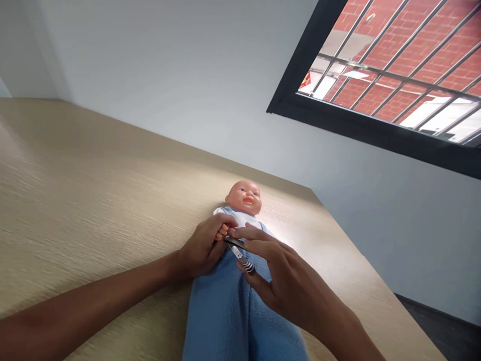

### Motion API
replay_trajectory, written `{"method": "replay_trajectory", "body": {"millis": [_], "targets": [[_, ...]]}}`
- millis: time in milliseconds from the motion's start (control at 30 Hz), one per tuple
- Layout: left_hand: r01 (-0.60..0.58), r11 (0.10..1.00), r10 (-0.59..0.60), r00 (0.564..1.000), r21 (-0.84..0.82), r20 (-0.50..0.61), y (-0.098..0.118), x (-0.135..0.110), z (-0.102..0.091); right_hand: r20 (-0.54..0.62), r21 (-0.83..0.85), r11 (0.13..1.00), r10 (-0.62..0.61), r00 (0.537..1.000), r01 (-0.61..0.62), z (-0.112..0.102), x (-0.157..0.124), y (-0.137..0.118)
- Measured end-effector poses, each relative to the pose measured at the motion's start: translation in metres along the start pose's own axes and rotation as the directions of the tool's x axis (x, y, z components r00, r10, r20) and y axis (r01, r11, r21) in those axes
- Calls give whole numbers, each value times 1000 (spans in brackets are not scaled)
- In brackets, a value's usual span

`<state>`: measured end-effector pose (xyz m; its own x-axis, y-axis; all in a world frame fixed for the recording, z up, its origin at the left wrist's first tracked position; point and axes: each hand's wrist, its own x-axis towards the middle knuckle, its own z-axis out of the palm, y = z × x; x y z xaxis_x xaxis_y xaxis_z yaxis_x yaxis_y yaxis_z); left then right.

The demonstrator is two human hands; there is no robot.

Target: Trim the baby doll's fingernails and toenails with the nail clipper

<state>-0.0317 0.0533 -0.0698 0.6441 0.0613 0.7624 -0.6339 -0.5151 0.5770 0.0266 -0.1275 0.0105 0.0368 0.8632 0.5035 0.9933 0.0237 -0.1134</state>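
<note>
A baby doll [244, 198] lies on its back on a beige wood-grain table [93, 200], its head towards the far table edge. It wears a white and light blue top. A blue towel [240, 313] covers its body from the waist down. My left hand [201, 245] is shut around the doll's small hand [221, 231]. Just beside it, my right hand [280, 271] pinches a small metal nail clipper [238, 253] with a black-striped part, whose tip is close to the doll's fingers. I cannot tell whether the clipper touches them.
A dark-framed window [391, 75] with metal bars shows a red brick wall at the upper right. Grey walls [169, 65] rise behind the table. Past the table's right edge, a dark floor [439, 326] shows at the lower right.
</note>
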Motion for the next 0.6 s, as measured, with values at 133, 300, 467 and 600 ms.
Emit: {"method": "replay_trajectory", "body": {"millis": [133,300,467,600], "targets": [[-1,1000,1,1000,-13,-1,-1,0,0,-48,-73,993,-99,994,96,2,3,-1],[18,1000,-18,1000,-20,-15,-3,0,1,-59,-135,978,-168,984,158,5,1,1],[37,999,-37,999,-38,-6,-3,-1,1,-29,-185,963,-203,979,195,3,1,0],[53,997,-54,999,-49,-7,-4,-1,1,-55,-241,933,-288,956,267,0,4,-3]]}}
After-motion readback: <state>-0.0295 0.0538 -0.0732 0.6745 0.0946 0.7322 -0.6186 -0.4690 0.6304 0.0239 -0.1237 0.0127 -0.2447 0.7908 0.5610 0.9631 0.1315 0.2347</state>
